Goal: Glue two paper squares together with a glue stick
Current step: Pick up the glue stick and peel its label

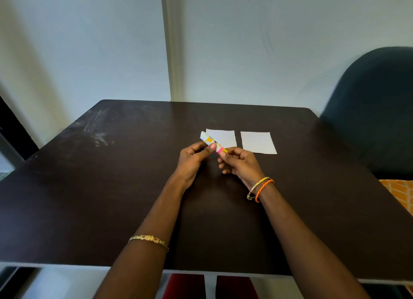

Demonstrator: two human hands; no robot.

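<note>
Counter point(111, 198): dark brown, against a pale wall.
Glue stick point(213, 144): held above the counter's centre, tilted, white end toward 10 o'clock, pink-and-yellow end toward 4 o'clock.
Left hand point(193, 160): thumb and fingers pinching the stick's middle.
Right hand point(240, 163): fingers pinching the pink-and-yellow end.
Left paper square point(223, 136): white, flat on the counter at 12 o'clock from the hands, partly behind the stick.
Right paper square point(258, 142): white, flat at 3 o'clock of the first, a narrow gap between.
Chair point(375, 110): dark, at 2 o'clock beyond the counter.
</note>
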